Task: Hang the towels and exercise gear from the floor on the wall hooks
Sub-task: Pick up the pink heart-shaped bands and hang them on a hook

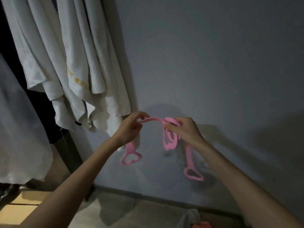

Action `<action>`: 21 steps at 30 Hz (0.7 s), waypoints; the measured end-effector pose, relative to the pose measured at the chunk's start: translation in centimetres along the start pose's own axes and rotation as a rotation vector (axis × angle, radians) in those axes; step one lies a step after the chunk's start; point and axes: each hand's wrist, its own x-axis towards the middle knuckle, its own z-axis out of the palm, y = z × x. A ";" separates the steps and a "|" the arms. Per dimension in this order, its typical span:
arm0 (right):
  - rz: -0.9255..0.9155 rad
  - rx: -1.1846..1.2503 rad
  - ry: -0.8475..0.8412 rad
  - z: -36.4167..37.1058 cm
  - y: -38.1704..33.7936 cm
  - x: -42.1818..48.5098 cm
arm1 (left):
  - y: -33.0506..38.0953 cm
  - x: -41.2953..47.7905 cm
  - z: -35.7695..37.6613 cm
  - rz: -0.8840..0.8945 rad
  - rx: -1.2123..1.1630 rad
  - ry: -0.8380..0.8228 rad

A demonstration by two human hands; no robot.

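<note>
Both hands are up in front of the wall point(213, 63), and between them stretches a pink resistance band point(154, 120), held clear of the floor. The left hand point(131, 127) pinches the flat strap between thumb and fingertips; the right hand point(182, 128) has its fingers closed around a bunched tangle of loops. One heart-shaped handle point(131, 158) dangles below the left wrist, another hangs lower on the right, and a third loop droops just under the right hand.

This looks soft, light and rubbery, floppy enough to sag under its own weight and to twist on itself, so it will not hold a shape. Best taken by the flat strap near its middle, or by one handle opening, which a hook could pass through. No hook shows here; that part of the wall is out of view.

To the left, pale towels point(74, 63) already hang in folds. Near the bottom edge, something orange point(201, 225) and a grey cloth still lie on the floor point(131, 211).
</note>
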 end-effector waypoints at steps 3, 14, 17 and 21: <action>0.002 -0.037 -0.096 -0.8 -0.5 1.0 | 0.1 1.0 0.6 -0.023 0.053 -0.042; -0.019 -0.112 -0.172 -1.5 -3.9 3.6 | 0.6 3.1 1.1 0.046 0.016 0.102; 0.001 -0.021 -0.187 -1.5 -4.2 3.7 | 0.8 3.6 1.0 -0.020 -0.003 0.161; 0.024 0.118 -0.162 -2.0 -4.0 3.4 | 0.5 4.4 0.6 -0.152 -0.146 0.197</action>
